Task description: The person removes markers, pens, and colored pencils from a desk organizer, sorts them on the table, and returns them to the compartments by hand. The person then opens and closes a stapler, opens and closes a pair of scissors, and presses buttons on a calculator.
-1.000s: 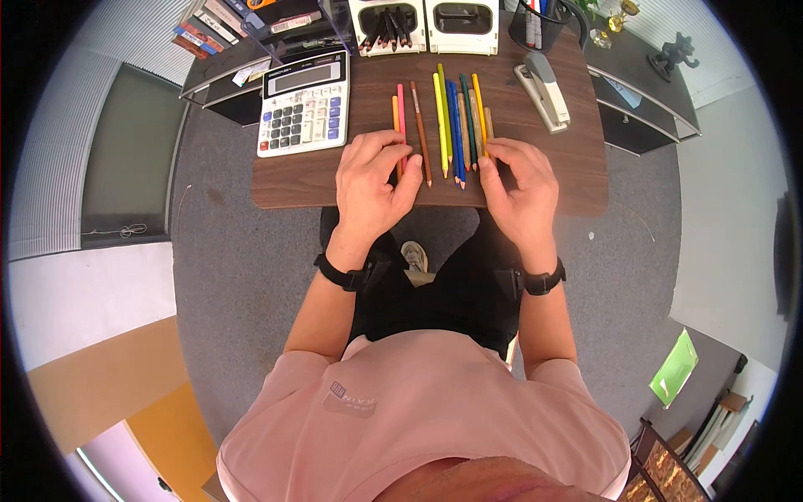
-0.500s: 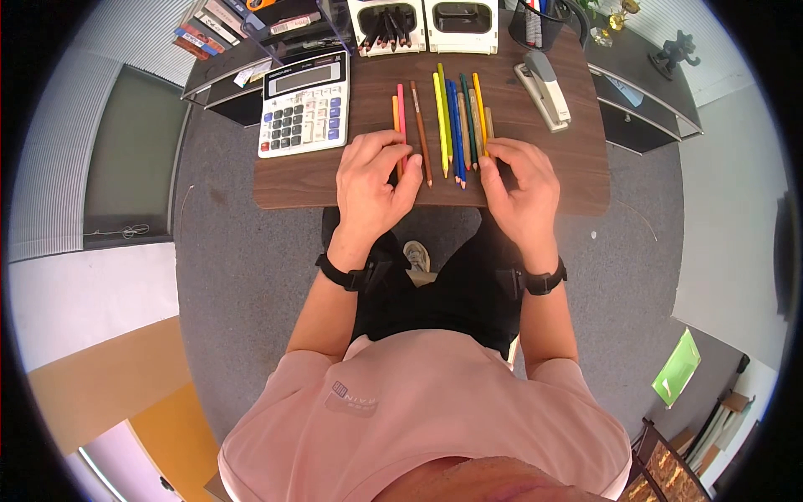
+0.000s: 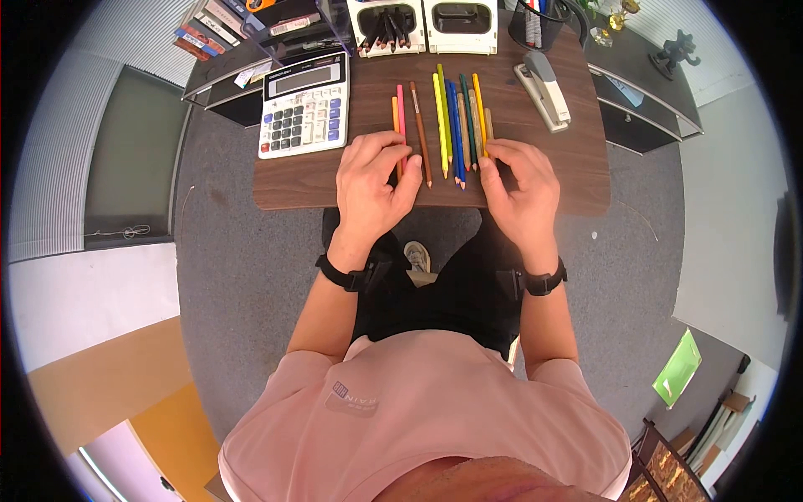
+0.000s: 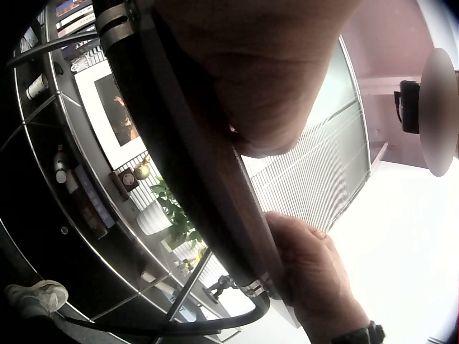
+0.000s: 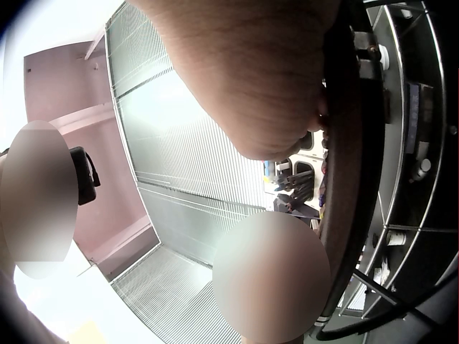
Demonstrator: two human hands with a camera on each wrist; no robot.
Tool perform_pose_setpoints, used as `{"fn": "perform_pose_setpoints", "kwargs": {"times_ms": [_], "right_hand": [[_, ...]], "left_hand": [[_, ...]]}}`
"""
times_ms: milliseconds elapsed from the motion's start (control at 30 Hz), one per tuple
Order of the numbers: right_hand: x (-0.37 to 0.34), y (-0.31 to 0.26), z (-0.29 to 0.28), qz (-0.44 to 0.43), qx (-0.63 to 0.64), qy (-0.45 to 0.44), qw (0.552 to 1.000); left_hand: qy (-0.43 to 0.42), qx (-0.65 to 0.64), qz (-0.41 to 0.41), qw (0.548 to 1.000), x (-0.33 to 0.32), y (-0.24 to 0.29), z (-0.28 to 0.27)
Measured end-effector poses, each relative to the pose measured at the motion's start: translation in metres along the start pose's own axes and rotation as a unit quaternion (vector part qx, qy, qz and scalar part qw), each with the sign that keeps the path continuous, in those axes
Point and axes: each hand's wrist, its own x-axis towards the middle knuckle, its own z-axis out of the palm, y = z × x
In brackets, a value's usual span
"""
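Observation:
Several colored pencils lie side by side on the brown desk [image 3: 569, 180]. My left hand [image 3: 370, 180] rests at the desk's front edge, its loosely bent fingers over the lower parts of an orange pencil [image 3: 396, 117] and a pink pencil [image 3: 401, 113]. A brown pencil [image 3: 419, 125] lies just right of that thumb. In the middle are a bright yellow pencil [image 3: 440, 125], blue pencils [image 3: 454, 125] and a dark green pencil [image 3: 466, 109]. My right hand [image 3: 527, 184] rests relaxed at the group's right side, fingertips by a short tan pencil [image 3: 488, 123] whose lower end is hidden.
A calculator [image 3: 303, 109] sits left of the pencils, and a stapler [image 3: 545, 92] lies to their right. Behind stand a white holder with dark pencils [image 3: 387, 32], a second white holder [image 3: 462, 32] and a black mesh pen cup [image 3: 539, 29].

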Motion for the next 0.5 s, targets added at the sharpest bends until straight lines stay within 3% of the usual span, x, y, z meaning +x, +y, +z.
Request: {"fn": "perform_pose_setpoints", "kwargs": {"times_ms": [500], "right_hand": [[0.0009, -0.0021, -0.0013, 0.004, -0.004, -0.004, 1.0]], "left_hand": [[0.013, -0.003, 0.003, 1.0, -0.0007, -0.0021, 0.0028]]}}
